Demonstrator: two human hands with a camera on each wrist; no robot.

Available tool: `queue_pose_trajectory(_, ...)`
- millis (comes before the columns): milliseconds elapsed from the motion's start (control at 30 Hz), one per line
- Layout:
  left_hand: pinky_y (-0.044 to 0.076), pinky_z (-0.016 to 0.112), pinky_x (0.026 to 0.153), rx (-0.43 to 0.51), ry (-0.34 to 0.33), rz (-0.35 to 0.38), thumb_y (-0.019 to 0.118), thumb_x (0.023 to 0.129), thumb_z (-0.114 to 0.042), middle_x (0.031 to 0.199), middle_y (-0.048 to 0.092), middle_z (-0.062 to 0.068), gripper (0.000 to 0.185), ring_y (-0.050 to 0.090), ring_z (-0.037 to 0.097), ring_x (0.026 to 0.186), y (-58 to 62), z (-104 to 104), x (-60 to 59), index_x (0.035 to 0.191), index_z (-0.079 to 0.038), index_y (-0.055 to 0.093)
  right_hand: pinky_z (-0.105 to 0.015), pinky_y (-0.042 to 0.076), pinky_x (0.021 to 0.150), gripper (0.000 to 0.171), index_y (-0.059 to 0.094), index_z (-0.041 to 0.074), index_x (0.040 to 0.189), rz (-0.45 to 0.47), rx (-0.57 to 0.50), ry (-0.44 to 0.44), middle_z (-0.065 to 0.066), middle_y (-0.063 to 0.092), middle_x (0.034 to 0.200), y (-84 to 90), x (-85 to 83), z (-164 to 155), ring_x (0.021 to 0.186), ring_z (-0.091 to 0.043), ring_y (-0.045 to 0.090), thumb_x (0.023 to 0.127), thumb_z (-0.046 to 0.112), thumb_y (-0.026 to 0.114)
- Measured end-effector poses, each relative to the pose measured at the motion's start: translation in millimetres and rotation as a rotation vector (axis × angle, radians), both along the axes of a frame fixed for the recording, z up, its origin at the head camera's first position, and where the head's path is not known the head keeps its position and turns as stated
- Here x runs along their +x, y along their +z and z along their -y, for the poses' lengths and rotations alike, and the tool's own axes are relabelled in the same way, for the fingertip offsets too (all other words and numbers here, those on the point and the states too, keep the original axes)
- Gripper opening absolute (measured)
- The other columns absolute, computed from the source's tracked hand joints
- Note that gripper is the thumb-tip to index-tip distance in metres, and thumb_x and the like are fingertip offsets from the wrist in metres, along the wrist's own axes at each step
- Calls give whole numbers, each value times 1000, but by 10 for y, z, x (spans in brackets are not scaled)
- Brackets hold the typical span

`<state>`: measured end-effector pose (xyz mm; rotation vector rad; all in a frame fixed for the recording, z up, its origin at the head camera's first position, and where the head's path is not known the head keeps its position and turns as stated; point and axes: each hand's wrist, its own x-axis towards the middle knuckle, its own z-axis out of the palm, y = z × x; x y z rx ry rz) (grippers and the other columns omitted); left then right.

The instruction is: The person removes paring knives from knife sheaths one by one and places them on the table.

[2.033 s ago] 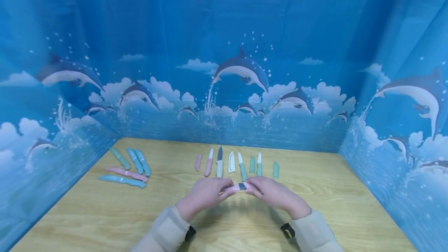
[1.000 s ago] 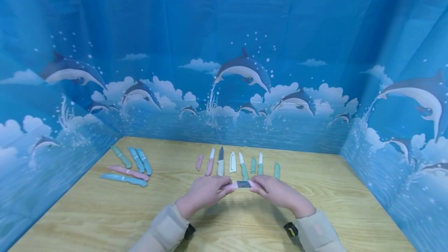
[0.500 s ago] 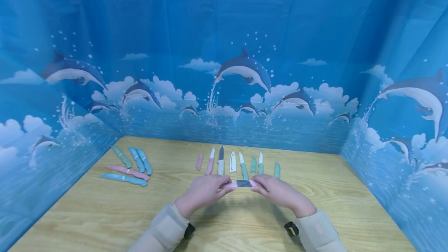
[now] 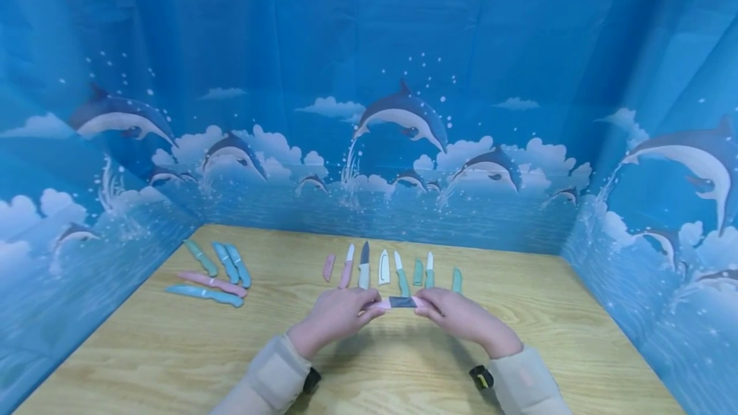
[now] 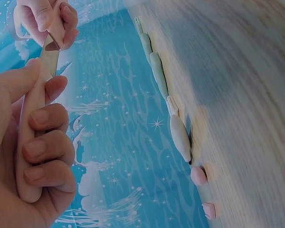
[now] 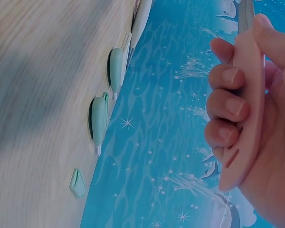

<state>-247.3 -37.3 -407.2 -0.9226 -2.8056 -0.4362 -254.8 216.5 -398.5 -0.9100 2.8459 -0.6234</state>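
The knife [image 4: 399,303] is above the near middle of the table [image 4: 173,351], its dark blade half inside the pink sheath [image 6: 244,109]. The left hand [image 4: 334,317] grasps the handle, the right hand [image 4: 455,316] grasps the sheath. If the blade enters crooked, it may cut a finger.

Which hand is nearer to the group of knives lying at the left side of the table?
Left. The left hand is closer to the knife group; the right hand is farther away.
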Motion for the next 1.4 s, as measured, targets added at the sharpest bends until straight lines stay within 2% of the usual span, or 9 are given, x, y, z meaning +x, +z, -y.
queue_pose_trajectory(233, 39, 19, 50, -1, 0, 4, 54, 96, -45, 81, 66, -11, 25, 52, 1, 63, -4, 3, -9, 102, -24, 66, -33, 50, 73, 41, 63, 11, 112, 5, -5, 7, 2, 63, 90, 6, -11, -15, 77, -4, 53, 100, 45, 45)
queue_pose_trajectory(467, 39, 19, 51, -4, 5, 8, 55, 96, -44, 81, 66, -10, 24, 52, 1, 64, 0, 3, -10, 102, -23, 66, -33, 51, 74, 40, 63, 12, 112, -9, 8, 2, 6, 61, 89, 10, -13, -23, 79, -4, 54, 100, 46, 45)
queue_pose_trajectory(633, 39, 19, 51, 7, 4, 15, 56, 96, -42, 81, 65, -10, 23, 50, 1, 62, 11, 2, -2, 103, -22, 65, -33, 51, 74, 34, 63, 13, 112, -25, 12, -4, 10, 59, 88, 16, -18, -30, 79, -4, 55, 100, 41, 48)
queue_pose_trajectory(733, 38, 19, 50, 8, 4, 15, 56, 96, -42, 80, 65, -10, 23, 50, 1, 62, 11, 5, 1, 103, -22, 65, -32, 49, 71, 32, 64, 12, 112, -22, 11, 0, 7, 60, 87, 14, -23, -33, 76, -4, 53, 100, 38, 49)
queue_pose_trajectory(867, 38, 19, 50, 11, 4, 12, 55, 96, -42, 81, 66, -10, 23, 51, 1, 62, 2, 10, -3, 103, -22, 65, -32, 48, 70, 38, 63, 9, 111, -12, 4, 10, 2, 62, 87, 12, -30, -45, 75, -4, 52, 100, 42, 47)
queue_pose_trajectory(1100, 39, 19, 51, 3, 2, 6, 56, 96, -41, 84, 68, -8, 24, 52, 1, 63, 6, 14, -5, 103, -21, 65, -34, 52, 73, 42, 63, 8, 113, -59, 2, 22, 8, 62, 90, -7, -38, -70, 80, -6, 57, 99, 44, 47)
queue_pose_trajectory(1400, 39, 20, 51, 9, 11, 28, 55, 97, -42, 83, 66, -8, 25, 48, 1, 60, 14, 20, -5, 104, -20, 65, -36, 53, 76, 39, 64, 11, 112, -60, -5, 10, 8, 63, 91, -6, -36, -73, 82, -7, 59, 98, 44, 48)
